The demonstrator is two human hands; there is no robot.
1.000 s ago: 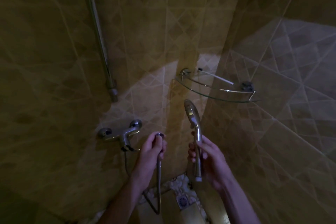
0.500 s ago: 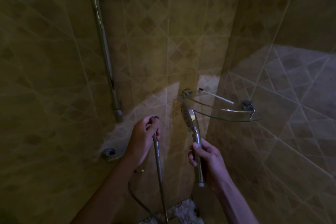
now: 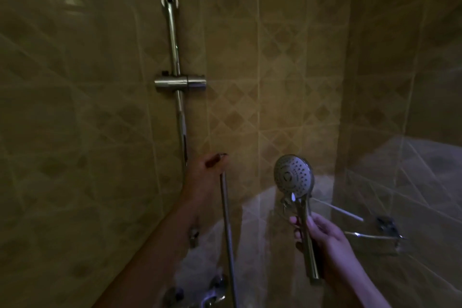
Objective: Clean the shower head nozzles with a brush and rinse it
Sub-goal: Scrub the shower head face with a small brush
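Observation:
My right hand (image 3: 327,240) grips the chrome handle of the shower head (image 3: 293,175), held upright at lower right with its round nozzle face turned toward me. The handle's bottom end is bare, with no hose on it. My left hand (image 3: 207,175) holds the top end of the metal hose (image 3: 228,237), which hangs straight down toward the tap. A thin white brush (image 3: 340,211) lies on the glass corner shelf (image 3: 375,236), behind and to the right of the shower head.
A chrome riser rail (image 3: 176,57) with a sliding holder (image 3: 180,83) runs up the tiled wall above my left hand. The mixer tap (image 3: 207,292) shows at the bottom edge. The room is dim.
Both hands have risen. The shower head has turned from side-on so that its nozzle face points at me. The view has tilted upward, showing more of the rail and its holder.

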